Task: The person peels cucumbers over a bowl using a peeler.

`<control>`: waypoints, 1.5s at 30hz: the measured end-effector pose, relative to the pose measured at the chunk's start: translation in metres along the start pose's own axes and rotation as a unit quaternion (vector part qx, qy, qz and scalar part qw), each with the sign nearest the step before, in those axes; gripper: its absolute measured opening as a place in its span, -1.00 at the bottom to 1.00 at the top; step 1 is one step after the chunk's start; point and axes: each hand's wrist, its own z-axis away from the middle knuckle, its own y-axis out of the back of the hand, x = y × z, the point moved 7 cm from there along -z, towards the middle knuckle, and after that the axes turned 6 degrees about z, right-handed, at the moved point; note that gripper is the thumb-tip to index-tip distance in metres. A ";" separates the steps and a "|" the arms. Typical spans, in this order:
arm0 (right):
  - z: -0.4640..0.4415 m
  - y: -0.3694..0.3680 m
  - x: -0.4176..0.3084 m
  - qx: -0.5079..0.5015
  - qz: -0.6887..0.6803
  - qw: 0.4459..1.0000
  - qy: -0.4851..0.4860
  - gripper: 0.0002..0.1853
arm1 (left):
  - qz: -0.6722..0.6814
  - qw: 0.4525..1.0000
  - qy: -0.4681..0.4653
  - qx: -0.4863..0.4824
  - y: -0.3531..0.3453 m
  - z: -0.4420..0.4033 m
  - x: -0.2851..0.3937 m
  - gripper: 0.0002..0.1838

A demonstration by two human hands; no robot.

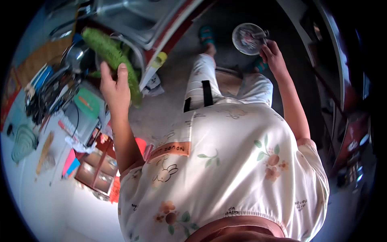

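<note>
Presently, find the left hand (115,86) gripping the gourd (111,51) near mid-length, with thumb laid over the upper face and other fingers partly hidden. Locate the gourd at front left, held aslant over a bowl (139,54), near end projecting past the rim. Judge as stiff, fairly heavy and long enough to swing; support around the middle, close to the likely balance point, rather than at either tip. Allow for rough-looking skin: probably firm to hold when dry, slippery when wet. Avoid hard squeezing or knocks, to prevent bruising or snapping. Likewise, identify the right hand (272,54) gripping a cup (238,43) by the side, well apart from the gourd. Treat as light and rigid; guard against tipping, given contents too blurred to name. Farther out, note the sink (161,20) and a slipper (207,34).
</note>
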 end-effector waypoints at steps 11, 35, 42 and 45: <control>-0.011 0.131 0.117 0.141 0.089 0.986 0.031 -0.70 | 0.361 0.777 0.314 -0.408 -0.471 0.019 -0.087 -0.48; -0.073 0.006 0.182 -0.041 0.031 0.952 0.301 -0.81 | 0.489 0.696 0.236 -0.469 -0.646 0.027 -0.202 -0.54; -0.013 -0.025 0.175 0.082 0.123 0.918 0.368 -0.82 | 0.460 0.725 0.181 -0.479 -0.590 0.052 -0.192 -0.56; -0.007 -0.027 0.183 0.079 0.149 0.921 0.351 -0.81 | 0.511 0.703 0.186 -0.457 -0.596 0.055 -0.198 -0.51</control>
